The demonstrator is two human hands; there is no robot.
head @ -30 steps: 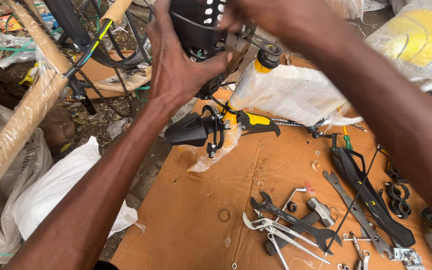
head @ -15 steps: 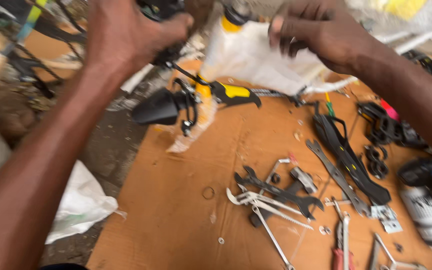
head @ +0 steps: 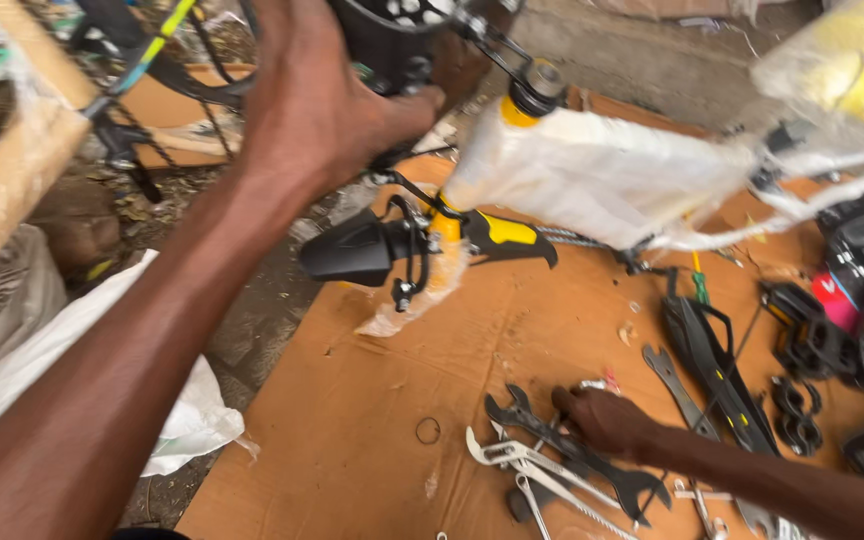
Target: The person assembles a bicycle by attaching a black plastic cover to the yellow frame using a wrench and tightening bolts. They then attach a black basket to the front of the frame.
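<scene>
My left hand [head: 317, 120] is raised at the top of the view, its fingers wrapped around a black bicycle part [head: 392, 40] at the head of a frame wrapped in white plastic [head: 602, 180]. Below that hang a yellow fork [head: 502, 232] and a black mudguard [head: 347, 250]. My right hand [head: 602, 420] is low on the cardboard sheet [head: 352, 400], fingertips on a dark spanner [head: 527, 418] in a pile of silver wrenches [head: 512, 460]. Whether those fingers grip the spanner does not show.
Long black parts [head: 712, 360], black clamps [head: 802, 340] and a green-handled screwdriver [head: 697, 285] lie at the right of the cardboard. A small ring [head: 428, 430] lies near the wrenches. A white sack [head: 72, 330] and a wooden pole [head: 12, 190] are on the left.
My right hand has come off the top of the frame and dropped down to the wrench pile. My left hand stays on the black part at the top.
</scene>
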